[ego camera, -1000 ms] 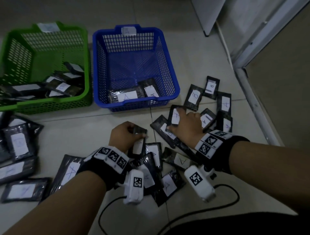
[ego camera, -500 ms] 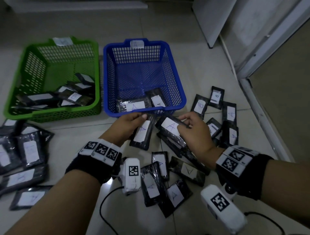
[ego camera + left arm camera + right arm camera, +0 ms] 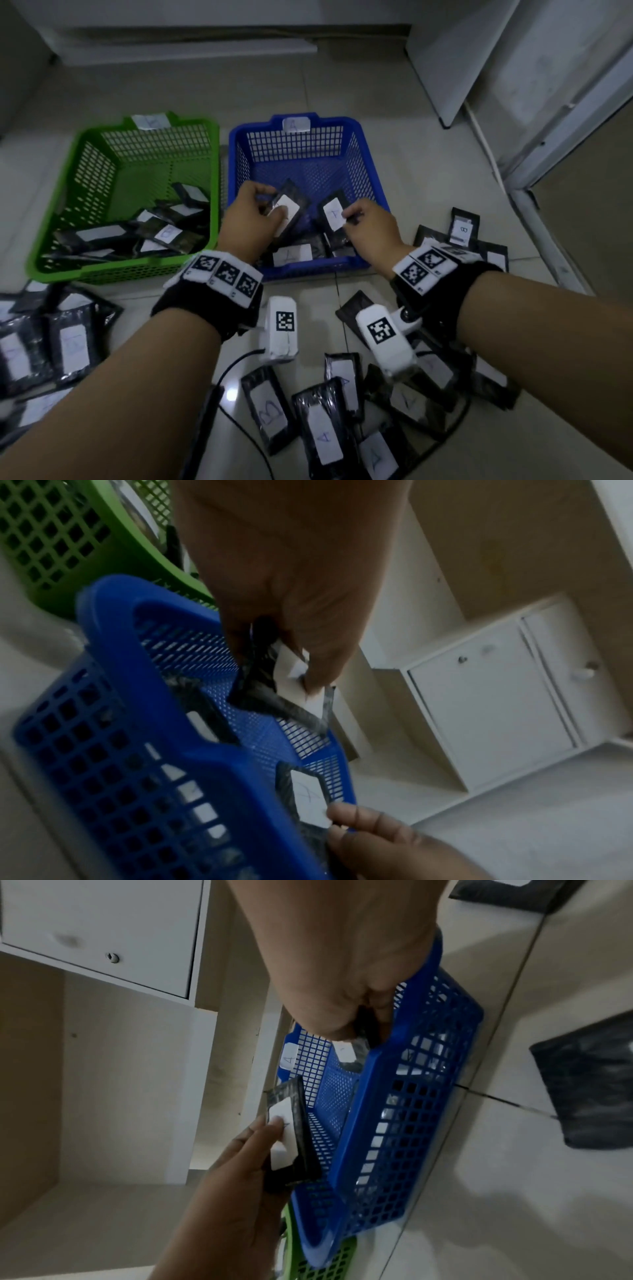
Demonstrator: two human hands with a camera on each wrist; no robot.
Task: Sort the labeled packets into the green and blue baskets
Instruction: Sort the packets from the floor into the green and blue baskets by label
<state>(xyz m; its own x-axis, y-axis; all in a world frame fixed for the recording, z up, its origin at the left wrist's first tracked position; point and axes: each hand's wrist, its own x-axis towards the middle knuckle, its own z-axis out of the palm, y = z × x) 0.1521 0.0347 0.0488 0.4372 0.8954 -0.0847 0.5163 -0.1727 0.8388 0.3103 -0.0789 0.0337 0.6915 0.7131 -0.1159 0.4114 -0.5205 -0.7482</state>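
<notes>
You're holding both hands over the blue basket [image 3: 371, 178], w/ your left hand [image 3: 250, 219] pinching a black packet [image 3: 287, 209] and your right hand [image 3: 371, 226] pinching another A-labelled packet [image 3: 334, 212]. Green basket [image 3: 65, 209] is sitting just beside it on the floor [image 3: 394, 161], already holding packets; more packets [image 3: 322, 428] are lying near your wrists.

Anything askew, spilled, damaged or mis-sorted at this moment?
Nothing stands out. The left hand and right hand each hold a packet over the blue basket, which is tagged A; the right one reads A, the left is blurred. Loose packets overlap on the floor, still unsorted.
</notes>
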